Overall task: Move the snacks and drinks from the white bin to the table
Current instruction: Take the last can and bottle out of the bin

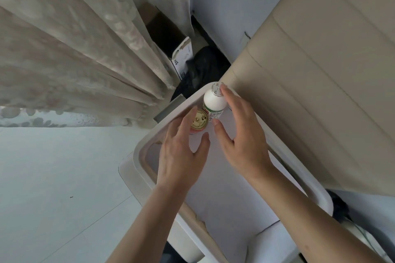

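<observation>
While both hands reach into the white bin (139, 162) at the centre of the frame, the white bottle (214, 100) and the gold-lidded can (199, 122) stand side by side in its far corner. The left hand (183, 151) hovers by the can, fingers spread apart. The right hand (241, 139) flanks the bottle with straight, parted fingers, thumb at the label, a fingertip at the cap; real contact cannot be told. A curtain (74, 49) fills the upper left, and a cardboard box (181, 53) stands beyond the bin.

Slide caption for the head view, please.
Over the white bin, the left hand reaches for a gold-lidded can, the right hand for a white bottle.
</observation>
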### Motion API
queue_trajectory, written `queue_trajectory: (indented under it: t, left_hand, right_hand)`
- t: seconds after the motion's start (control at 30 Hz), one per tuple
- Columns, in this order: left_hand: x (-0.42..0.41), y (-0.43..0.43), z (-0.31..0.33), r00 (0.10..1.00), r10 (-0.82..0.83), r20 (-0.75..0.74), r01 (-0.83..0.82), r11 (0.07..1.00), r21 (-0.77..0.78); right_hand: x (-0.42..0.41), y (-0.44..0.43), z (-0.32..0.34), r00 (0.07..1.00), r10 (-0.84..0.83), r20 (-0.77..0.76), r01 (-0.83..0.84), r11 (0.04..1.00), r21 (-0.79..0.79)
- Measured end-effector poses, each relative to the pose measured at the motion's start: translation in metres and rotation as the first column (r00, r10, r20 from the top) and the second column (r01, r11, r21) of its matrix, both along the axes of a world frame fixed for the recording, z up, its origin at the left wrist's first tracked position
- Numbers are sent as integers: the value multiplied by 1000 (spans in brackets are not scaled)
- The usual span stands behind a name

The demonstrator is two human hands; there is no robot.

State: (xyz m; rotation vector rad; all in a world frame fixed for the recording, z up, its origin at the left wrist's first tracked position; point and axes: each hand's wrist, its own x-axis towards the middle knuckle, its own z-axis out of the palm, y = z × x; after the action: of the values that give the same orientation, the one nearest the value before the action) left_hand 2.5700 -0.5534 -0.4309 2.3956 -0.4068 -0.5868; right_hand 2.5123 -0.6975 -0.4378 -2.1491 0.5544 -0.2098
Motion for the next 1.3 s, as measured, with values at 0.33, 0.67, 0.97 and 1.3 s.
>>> queue_trajectory:
  t: [0.33, 0.67, 0.97, 1.3]
  left_hand:
    - [4, -10, -24, 1000, -9, 15, 11, 997, -83]
    - [1, -8, -22, 1000, 17, 9, -15, 988, -151]
    - [5, -2, 25, 997, 74, -17, -76, 990, -118]
    - [13, 11, 160, 992, -116, 41, 123, 956, -266]
  right_hand:
    - [15, -4, -19, 995, 18, 98, -13, 999, -45]
    - [14, -4, -21, 993, 36, 110, -31, 999, -44]
    - [4, -7, 24, 993, -41, 115, 41, 999, 2]
    - [-37, 5, 159, 964, -147, 220, 156, 987, -22]
